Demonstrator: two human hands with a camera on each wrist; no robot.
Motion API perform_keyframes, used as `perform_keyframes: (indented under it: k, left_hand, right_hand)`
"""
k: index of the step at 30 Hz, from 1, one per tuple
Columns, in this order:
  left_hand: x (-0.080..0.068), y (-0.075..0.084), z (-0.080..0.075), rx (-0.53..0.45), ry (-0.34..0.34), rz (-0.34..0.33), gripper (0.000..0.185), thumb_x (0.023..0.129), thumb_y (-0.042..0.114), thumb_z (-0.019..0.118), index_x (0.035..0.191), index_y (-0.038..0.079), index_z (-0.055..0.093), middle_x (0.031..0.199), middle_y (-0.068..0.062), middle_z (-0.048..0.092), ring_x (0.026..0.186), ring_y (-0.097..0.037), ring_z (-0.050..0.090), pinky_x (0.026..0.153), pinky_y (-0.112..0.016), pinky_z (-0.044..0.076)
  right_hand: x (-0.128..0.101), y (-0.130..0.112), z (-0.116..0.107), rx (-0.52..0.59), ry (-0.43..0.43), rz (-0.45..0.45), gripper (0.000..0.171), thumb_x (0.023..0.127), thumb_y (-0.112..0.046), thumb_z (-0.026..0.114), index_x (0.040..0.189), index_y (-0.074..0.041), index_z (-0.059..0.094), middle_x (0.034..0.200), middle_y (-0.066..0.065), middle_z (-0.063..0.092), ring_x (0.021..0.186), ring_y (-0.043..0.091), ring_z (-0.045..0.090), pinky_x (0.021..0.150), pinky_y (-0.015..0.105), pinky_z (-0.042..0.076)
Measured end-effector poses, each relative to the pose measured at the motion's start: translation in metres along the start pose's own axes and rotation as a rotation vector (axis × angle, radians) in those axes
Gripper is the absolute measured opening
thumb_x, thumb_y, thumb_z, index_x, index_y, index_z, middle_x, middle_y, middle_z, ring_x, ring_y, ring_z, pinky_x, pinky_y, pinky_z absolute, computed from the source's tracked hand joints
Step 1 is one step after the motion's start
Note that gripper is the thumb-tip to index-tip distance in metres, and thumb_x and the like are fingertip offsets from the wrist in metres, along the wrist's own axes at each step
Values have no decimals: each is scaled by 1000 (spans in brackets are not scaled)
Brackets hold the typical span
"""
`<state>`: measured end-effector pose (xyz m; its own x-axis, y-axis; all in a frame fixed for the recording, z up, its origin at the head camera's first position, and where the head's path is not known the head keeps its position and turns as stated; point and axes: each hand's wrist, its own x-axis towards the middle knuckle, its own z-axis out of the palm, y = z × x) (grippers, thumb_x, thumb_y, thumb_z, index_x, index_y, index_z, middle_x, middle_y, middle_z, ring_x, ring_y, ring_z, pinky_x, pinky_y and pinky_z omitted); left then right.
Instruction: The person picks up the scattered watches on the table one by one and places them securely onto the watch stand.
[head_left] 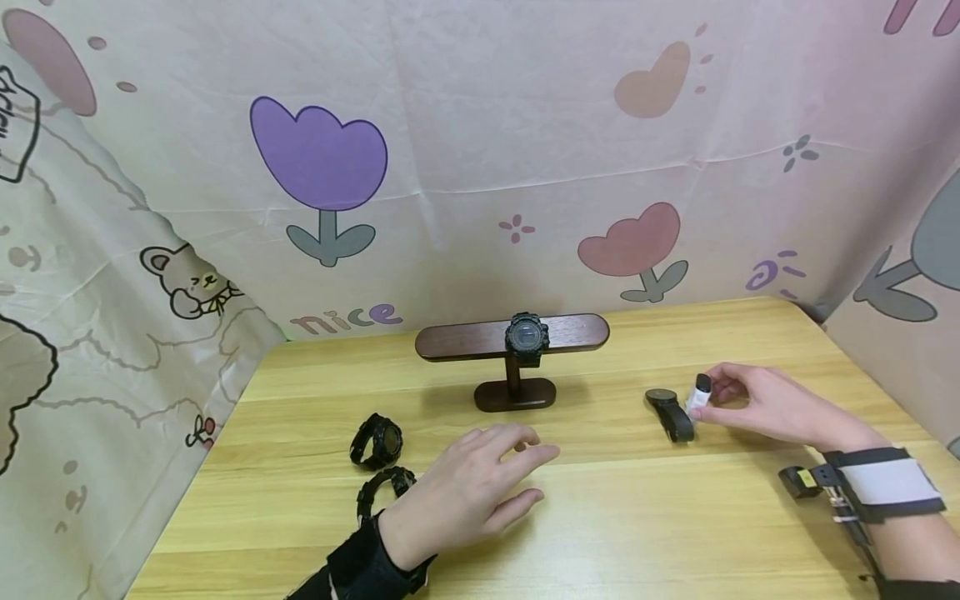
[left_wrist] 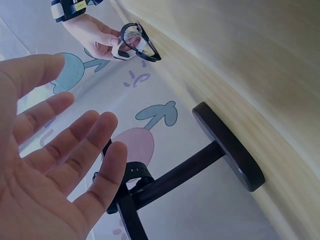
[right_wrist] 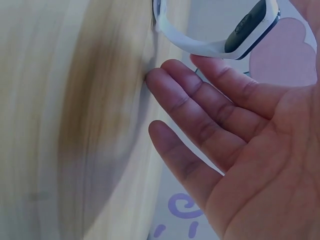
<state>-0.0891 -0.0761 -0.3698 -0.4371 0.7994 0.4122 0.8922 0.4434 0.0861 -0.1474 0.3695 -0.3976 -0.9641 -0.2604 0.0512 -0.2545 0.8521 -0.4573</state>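
My right hand (head_left: 757, 404) pinches a white-banded watch (head_left: 699, 393) on the table (head_left: 675, 517), seemingly touching a black watch (head_left: 671, 412), while my left hand (head_left: 468, 492) hovers open, holding nothing, beside two more watches (head_left: 377, 440) before the wooden stand (head_left: 512, 346).

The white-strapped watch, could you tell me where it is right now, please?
In the head view the white-strapped watch sits on the right of the wooden table, pinched by the right hand, beside a black-strapped watch and right of the watch stand.
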Motion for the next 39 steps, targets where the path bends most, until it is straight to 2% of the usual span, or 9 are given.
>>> perform_keyframes:
  k: [7, 12, 15, 22, 26, 30, 33, 37, 39]
  left_hand:
    - [0, -1, 1, -2, -5, 1, 46, 100, 26, 78, 143, 17, 64, 133, -1, 67, 114, -14, 68, 96, -33, 60]
    - [0, -1, 2, -9, -8, -1, 46, 100, 26, 78, 143, 16, 64, 133, -2, 67, 115, -15, 68, 98, -34, 60]
    - [0, -1, 2, -14, -14, -6, 46, 101, 26, 77, 144, 17, 63, 134, -2, 67, 117, -15, 68, 99, -35, 60]
    - [0, -2, 2, 18, -16, -3, 45, 101, 29, 76, 143, 19, 63, 134, -1, 67, 117, -14, 68, 101, -34, 60]
    - [0, -2, 2, 21, -19, -1, 44, 102, 30, 76, 143, 18, 63, 134, -1, 67, 117, -15, 69, 102, -34, 60]
    - [0, -2, 2, 17, -17, -1, 44, 101, 29, 77, 142, 18, 64, 133, -1, 67, 117, -14, 68, 101, -34, 60]
    - [0, -2, 2, 16, -13, -2, 45, 100, 28, 78, 141, 18, 64, 133, -1, 67, 116, -14, 68, 100, -33, 60]
    - [0, -3, 3, 14, -9, 1, 45, 100, 28, 78, 141, 17, 64, 132, -1, 67, 114, -14, 68, 98, -33, 60]
    - [0, -3, 3, 16, -11, 2, 44, 100, 28, 77, 141, 18, 64, 132, -1, 67, 113, -13, 68, 97, -33, 60]
  right_hand:
    - [-1, -2, 0, -5, 14, -36, 51, 84, -45, 91, 118, -12, 71, 105, -5, 78, 95, 10, 73, 87, 33, 60]
    - [-2, -6, -3, -29, 62, -57, 51, 80, -48, 93, 115, -19, 69, 106, -6, 76, 99, 13, 71, 87, 36, 58]
    - [-2, -8, -3, -27, 100, -69, 49, 78, -47, 95, 110, -22, 70, 107, -6, 76, 100, 10, 69, 88, 35, 57]
    - [-2, -9, -5, 8, 121, -47, 49, 75, -45, 98, 108, -23, 68, 111, -3, 76, 102, 2, 67, 90, 31, 56]
    - [-3, -10, -5, 6, 151, -62, 50, 73, -42, 100, 106, -24, 67, 110, -3, 76, 100, -8, 63, 89, 30, 57]
    - [-3, -10, -4, -5, 198, -91, 51, 70, -37, 102, 105, -25, 67, 111, -3, 76, 104, -4, 66, 90, 27, 57]
    - [-3, -10, -4, -2, 226, -110, 53, 69, -34, 103, 106, -24, 66, 112, -2, 75, 107, -2, 65, 92, 15, 53]
    - [-3, -9, -3, 20, 253, -131, 56, 68, -29, 103, 109, -22, 65, 113, -1, 73, 106, -13, 59, 93, -1, 40]
    - [-2, -9, -3, 35, 260, -141, 57, 68, -26, 104, 110, -22, 65, 113, -1, 71, 106, -10, 62, 93, -3, 39]
